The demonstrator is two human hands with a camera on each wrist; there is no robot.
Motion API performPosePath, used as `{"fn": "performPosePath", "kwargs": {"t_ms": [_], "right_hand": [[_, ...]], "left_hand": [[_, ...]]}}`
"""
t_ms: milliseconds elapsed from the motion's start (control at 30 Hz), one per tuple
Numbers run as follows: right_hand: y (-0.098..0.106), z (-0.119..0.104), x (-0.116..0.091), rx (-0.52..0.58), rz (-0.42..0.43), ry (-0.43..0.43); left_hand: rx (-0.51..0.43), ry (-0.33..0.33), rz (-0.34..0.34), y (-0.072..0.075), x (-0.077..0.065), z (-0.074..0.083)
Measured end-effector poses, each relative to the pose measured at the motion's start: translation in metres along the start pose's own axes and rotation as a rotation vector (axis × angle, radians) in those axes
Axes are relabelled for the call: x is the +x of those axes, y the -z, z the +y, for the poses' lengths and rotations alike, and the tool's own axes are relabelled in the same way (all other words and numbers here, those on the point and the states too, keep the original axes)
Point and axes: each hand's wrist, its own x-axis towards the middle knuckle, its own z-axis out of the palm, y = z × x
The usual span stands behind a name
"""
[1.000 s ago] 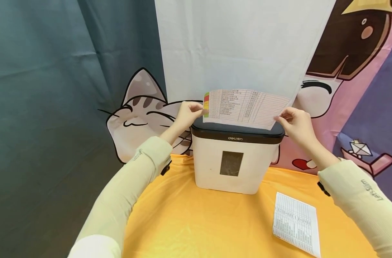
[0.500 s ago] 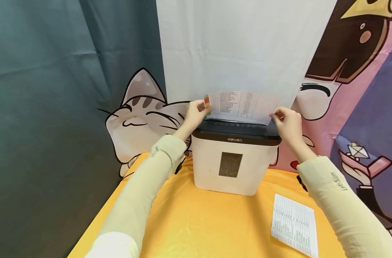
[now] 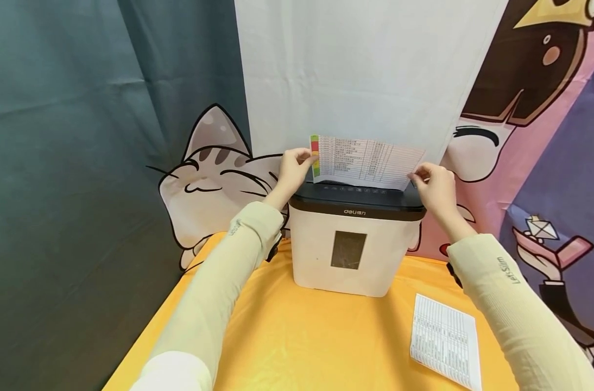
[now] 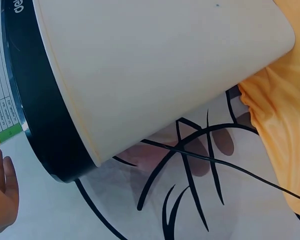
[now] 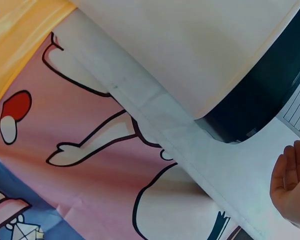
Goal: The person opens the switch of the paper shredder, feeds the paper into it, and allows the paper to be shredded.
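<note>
A printed sheet of paper (image 3: 365, 161) with a coloured strip down its left side stands upright over a paper shredder (image 3: 311, 244), its lower edge at the black top. My left hand (image 3: 294, 169) pinches the sheet's left edge. At the sheet's lower right side, my right hand (image 3: 436, 184) pinches it between thumb and finger. The shredder has a white bin with a dark window and a "deli" label. In the left wrist view, part of the left hand (image 4: 2, 192) shows by the sheet's coloured corner; in the right wrist view, the right hand (image 5: 292, 182) is below the sheet.
Another printed sheet (image 3: 446, 342) lies on the yellow tablecloth (image 3: 321, 342), right of and nearer than the shredder. Behind stands a cartoon-printed backdrop (image 3: 365, 70). A thin black cord (image 4: 230, 165) runs beside the shredder in the left wrist view.
The sheet has moved back and slightly down from in front of the shredder top to stand at it. Both hands moved with it, still pinching its sides; the right hand shifted left.
</note>
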Motion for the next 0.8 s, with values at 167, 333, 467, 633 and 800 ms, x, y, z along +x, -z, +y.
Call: {"fn": "performPosePath", "kwargs": {"t_ms": [167, 333, 467, 633, 800], "right_hand": [[-0.003, 0.002, 0.000, -0.001, -0.021, 0.001], [-0.005, 0.003, -0.001, -0.005, -0.050, -0.017], [-0.008, 0.003, -0.003, -0.006, -0.073, -0.043], [-0.012, -0.001, -0.003, 0.060, 0.015, -0.054], [-0.014, -0.008, 0.001, 0.107, 0.126, -0.055]], "left_hand": [[-0.008, 0.026, -0.023, 0.000, 0.001, -0.001], [0.023, 0.020, -0.041, 0.000, 0.000, -0.004], [0.035, 0.019, -0.036, -0.001, -0.003, -0.006], [0.038, 0.020, -0.038, -0.003, -0.003, -0.009], [0.056, 0.018, -0.029, -0.003, -0.004, -0.012]]}}
